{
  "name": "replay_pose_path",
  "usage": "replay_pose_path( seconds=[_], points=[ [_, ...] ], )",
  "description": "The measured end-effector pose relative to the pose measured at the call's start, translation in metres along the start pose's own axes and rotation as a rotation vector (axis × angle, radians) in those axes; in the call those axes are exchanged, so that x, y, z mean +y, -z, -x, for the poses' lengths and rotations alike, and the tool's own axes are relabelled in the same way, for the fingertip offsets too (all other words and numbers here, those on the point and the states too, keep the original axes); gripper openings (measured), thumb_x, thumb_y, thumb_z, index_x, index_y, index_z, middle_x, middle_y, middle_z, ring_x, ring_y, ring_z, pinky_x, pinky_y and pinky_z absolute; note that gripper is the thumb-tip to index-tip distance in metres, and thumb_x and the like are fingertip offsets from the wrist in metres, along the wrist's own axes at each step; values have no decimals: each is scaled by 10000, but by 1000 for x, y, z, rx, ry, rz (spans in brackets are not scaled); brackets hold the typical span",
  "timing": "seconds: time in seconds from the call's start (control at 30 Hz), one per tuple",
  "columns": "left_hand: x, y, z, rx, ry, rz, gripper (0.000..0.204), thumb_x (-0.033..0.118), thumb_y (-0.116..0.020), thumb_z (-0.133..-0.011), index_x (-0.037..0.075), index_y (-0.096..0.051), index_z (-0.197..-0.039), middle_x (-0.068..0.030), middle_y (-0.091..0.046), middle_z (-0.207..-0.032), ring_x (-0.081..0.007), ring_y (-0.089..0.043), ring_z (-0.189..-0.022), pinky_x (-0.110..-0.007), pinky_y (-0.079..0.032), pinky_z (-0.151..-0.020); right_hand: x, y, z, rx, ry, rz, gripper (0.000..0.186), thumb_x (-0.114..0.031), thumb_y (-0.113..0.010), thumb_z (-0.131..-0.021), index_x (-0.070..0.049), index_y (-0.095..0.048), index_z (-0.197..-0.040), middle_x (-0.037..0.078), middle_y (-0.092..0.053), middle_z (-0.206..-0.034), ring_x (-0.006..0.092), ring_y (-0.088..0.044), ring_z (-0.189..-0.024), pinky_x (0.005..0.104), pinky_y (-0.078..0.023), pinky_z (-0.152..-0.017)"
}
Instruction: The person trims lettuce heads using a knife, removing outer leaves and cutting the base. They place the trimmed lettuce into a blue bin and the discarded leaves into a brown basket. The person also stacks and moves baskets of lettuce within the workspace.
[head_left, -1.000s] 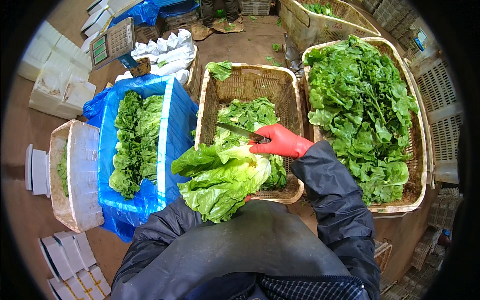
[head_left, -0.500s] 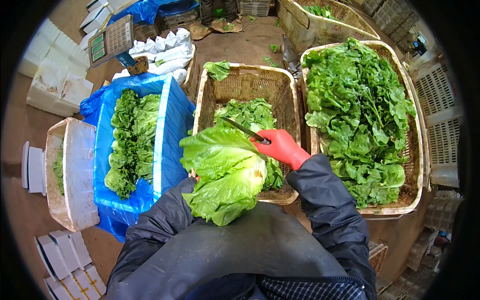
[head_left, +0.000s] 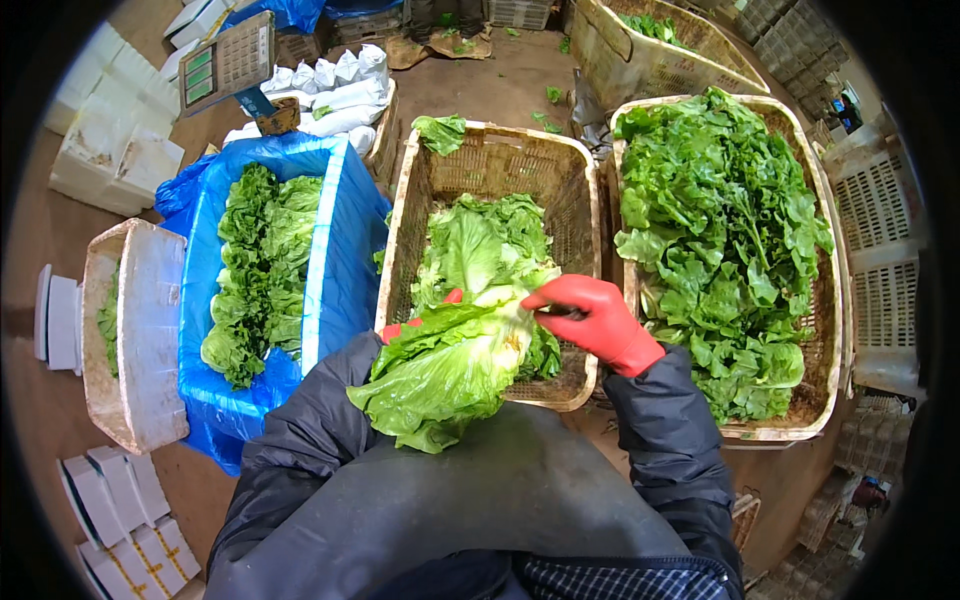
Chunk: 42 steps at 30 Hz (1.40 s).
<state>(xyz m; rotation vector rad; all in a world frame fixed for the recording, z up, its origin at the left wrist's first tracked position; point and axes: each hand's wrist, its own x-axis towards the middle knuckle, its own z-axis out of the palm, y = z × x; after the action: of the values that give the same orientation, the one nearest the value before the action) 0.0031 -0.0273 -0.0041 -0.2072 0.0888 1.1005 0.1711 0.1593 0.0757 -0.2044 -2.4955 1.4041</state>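
I hold a green lettuce head (head_left: 440,380) in red-gloved hands above the middle crate. My left hand (head_left: 400,330) is wrapped round it from behind, mostly hidden by leaves. The fingertips of my right hand (head_left: 590,320) pinch the pale base of a leaf (head_left: 470,250) on the head's right side. No knife blade shows. Under the lettuce, the middle plastic crate (head_left: 395,230) holds loose leaves.
A blue-lined box (head_left: 335,230) of lettuce stands left, beside a white foam box (head_left: 145,340). A heaped crate (head_left: 720,250) of greens is on my right. Behind are a scale (head_left: 225,65), white wrapped bundles (head_left: 340,120), another crate (head_left: 660,75) and a person's legs (head_left: 430,20).
The knife seen earlier in my right hand is out of view. That hand has shifted rightward and down to the leaf base, and a leaf now extends upward over the middle crate.
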Motion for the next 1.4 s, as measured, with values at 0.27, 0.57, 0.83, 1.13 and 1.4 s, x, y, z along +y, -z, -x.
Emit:
replay_pose_path(
  seconds=[0.27, 0.57, 0.83, 1.13, 1.4],
  points=[
    [-1, 16, 10, -80, 287, 88, 585, 508, -416, -916, 116, -404, -1350, -83, -509, -1284, -209, -505, -1142, -355, -377, -985, -10, 3, -15, -242, 68, 285, 369, -161, -738, -689, -126, -637, -1042, 76, -622, -1027, 284, -608, -905, 336, -500, -754],
    [7, 48, 10, -110, 404, 189, 571, 510, -416, -916, 118, -432, -1331, -76, -527, -1268, -208, -524, -1122, -342, -387, -974, -10, -16, -14, -439, 114, 176, 257, -167, -731, -690, -113, -632, -922, 37, -582, -861, 258, -592, -768, 329, -478, -654],
    [-19, 27, 18, -66, 181, 111, 566, 504, -423, -914, 117, -437, -1327, -76, -533, -1262, -209, -528, -1118, -341, -389, -971, -7, -9, -4, -222, 117, -51, 234, -8, -752, -635, -26, -647, -843, 93, -601, -778, 236, -595, -718, 314, -478, -629],
    [-54, 9, -17, 92, -252, -45, 563, 496, -433, -912, 115, -439, -1326, -76, -538, -1257, -211, -530, -1116, -340, -391, -969, 1, -6, 34, 393, -344, -587, 108, -131, -655, -813, -25, -653, -836, 33, -618, -777, 105, -551, -619, 246, -427, -536],
    [-20, 16, 13, 50, -113, -51, 560, 490, -442, -910, 113, -441, -1324, -76, -542, -1253, -212, -533, -1115, -340, -392, -968, 11, -16, 48, 313, -169, -58, 281, -92, -657, -788, -49, -585, -1057, 71, -616, -835, 181, -590, -653, 297, -470, -573]
  ],
)
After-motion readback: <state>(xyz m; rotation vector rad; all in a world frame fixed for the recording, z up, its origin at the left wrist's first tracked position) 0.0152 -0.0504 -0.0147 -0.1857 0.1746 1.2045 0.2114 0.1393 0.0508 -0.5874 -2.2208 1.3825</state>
